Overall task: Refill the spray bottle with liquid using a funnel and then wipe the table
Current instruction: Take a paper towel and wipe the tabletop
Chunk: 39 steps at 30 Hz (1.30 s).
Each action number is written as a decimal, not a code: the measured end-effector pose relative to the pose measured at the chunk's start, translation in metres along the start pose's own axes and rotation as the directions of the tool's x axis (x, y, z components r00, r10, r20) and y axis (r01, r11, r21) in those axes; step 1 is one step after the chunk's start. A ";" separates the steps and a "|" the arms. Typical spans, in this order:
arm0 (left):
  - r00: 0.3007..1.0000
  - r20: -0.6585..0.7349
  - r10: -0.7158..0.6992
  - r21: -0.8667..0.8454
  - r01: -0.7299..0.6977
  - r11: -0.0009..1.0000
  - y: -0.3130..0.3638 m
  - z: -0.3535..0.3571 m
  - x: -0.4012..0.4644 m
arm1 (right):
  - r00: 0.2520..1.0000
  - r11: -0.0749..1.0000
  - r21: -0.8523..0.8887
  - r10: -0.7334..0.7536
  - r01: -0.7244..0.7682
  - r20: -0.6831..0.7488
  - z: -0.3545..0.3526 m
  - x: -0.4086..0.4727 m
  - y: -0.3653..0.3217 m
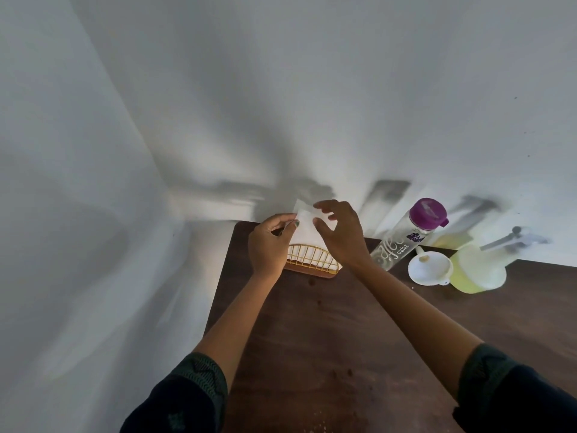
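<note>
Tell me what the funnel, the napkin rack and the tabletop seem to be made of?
Funnel: probably plastic, smooth matte white, with a moulded look. Napkin rack: thin pale-gold bars that look like painted metal wire, on a brownish base, possibly wood. Tabletop: dark brown with faint grain and a dull sheen, likely wood or wood-look laminate; the picture cannot settle which.

Wire napkin holder (312,257); purple-capped bottle (406,235)
</note>
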<state>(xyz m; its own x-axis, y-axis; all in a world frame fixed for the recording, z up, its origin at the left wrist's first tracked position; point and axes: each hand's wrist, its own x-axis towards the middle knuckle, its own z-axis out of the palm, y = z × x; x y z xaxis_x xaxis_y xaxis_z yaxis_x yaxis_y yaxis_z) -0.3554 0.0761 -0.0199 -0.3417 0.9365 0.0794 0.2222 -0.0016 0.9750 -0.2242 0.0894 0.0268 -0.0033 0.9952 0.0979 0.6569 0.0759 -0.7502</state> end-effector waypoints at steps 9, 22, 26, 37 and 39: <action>1.000 0.020 0.009 0.011 -0.009 1.000 -0.002 -0.005 0.001 | 0.992 0.982 -0.155 -0.093 0.105 0.083 0.009 0.014 -0.017; 0.991 0.073 0.115 0.051 -0.119 0.992 0.000 -0.006 0.002 | 0.988 0.980 -0.138 -0.150 0.144 -0.028 0.007 0.008 -0.016; 0.978 0.204 0.048 0.098 -0.070 0.993 -0.001 -0.002 0.008 | 0.984 0.978 -0.114 -0.176 0.175 0.001 0.006 0.008 -0.018; 0.939 0.280 -0.201 0.218 0.142 0.966 -0.026 0.000 0.002 | 0.985 0.983 0.098 -0.160 0.153 0.070 -0.022 0.010 -0.042; 0.938 0.285 -0.197 0.205 0.141 0.969 -0.026 0.000 0.001 | 0.984 0.979 0.129 -0.167 0.159 0.056 -0.028 0.011 -0.045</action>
<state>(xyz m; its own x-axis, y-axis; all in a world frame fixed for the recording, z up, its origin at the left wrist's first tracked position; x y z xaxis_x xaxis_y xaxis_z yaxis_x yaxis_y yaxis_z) -0.3614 0.0775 -0.0453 -0.1041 0.9788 -0.1767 0.3541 0.2024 0.9130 -0.2330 0.0955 0.0801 -0.1554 0.9704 0.1849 0.5450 0.2404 -0.8032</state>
